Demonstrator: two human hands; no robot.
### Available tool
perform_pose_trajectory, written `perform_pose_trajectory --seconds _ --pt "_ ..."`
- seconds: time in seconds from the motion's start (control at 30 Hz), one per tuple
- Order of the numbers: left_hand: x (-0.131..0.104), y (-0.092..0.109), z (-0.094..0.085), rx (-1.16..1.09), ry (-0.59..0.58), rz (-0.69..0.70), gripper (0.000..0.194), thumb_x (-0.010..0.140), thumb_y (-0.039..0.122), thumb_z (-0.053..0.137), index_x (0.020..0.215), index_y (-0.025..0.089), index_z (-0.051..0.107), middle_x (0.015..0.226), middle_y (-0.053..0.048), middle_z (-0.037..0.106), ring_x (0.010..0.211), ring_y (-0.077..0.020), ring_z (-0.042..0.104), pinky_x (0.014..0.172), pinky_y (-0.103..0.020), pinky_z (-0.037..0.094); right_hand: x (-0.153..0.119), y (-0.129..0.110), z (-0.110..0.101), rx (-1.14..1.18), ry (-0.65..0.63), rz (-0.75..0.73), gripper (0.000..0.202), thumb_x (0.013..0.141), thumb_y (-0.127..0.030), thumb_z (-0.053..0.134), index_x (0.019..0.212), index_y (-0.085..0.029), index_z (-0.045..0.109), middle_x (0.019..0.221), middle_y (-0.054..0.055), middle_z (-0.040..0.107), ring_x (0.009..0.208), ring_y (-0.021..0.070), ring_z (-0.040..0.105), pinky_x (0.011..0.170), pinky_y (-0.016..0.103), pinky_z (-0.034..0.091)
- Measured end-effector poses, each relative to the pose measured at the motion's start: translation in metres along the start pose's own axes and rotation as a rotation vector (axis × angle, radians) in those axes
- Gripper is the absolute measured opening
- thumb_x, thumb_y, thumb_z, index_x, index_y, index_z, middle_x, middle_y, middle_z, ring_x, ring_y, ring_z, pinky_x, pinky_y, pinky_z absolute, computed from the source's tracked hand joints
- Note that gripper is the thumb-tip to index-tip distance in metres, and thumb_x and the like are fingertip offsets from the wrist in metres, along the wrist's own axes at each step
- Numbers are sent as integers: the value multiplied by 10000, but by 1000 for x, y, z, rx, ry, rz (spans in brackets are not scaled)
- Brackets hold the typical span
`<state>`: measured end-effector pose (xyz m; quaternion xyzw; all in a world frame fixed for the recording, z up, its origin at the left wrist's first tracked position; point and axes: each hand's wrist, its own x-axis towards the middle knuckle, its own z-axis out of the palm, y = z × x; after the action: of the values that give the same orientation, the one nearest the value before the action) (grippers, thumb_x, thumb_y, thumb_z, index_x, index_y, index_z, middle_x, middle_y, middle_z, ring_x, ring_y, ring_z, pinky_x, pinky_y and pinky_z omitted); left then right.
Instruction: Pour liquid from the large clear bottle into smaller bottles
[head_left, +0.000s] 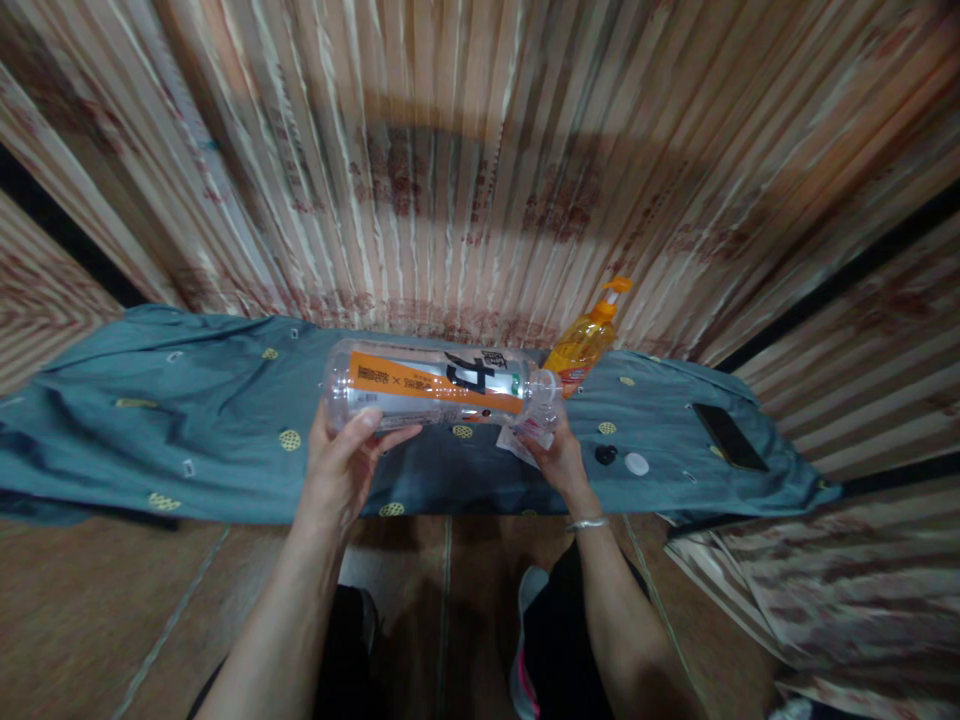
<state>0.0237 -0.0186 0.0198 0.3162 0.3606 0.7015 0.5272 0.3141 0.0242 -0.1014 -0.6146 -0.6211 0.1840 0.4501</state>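
Note:
A large clear plastic bottle (pixel 435 385) with an orange and white label lies sideways in the air above the cloth, its neck to the right. My left hand (pixel 346 455) is wrapped round its base end from below. At the neck end, my right hand (pixel 553 452) grips the bottle, with a crumpled pale piece (pixel 517 445) showing by the fingers; whether that hand also holds it is unclear. No cap is visible on the neck. Just behind the neck stands an orange pump bottle (pixel 583 345). A black cap (pixel 606 454) and a white round lid (pixel 637 463) lie right of my right hand.
A blue-green cloth (pixel 225 420) with yellow patterns covers the long narrow surface. A dark phone (pixel 729 437) lies toward its right end. Striped curtains (pixel 465 180) hang behind and at the sides. Below are my feet on a brown tiled floor (pixel 427 620).

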Motion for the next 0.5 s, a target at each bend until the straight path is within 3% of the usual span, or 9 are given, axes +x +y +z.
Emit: perform_pose_trajectory --seconds 0.5 --pt "0 -1 -1 -8 2 3 511 597 324 901 1050 233 683 988 -27 745 864 -272 742 697 -461 681 0 0 0 -15 1 15 665 782 -345 731 1390 -201 504 1174 123 767 1039 329 753 875 436 603"
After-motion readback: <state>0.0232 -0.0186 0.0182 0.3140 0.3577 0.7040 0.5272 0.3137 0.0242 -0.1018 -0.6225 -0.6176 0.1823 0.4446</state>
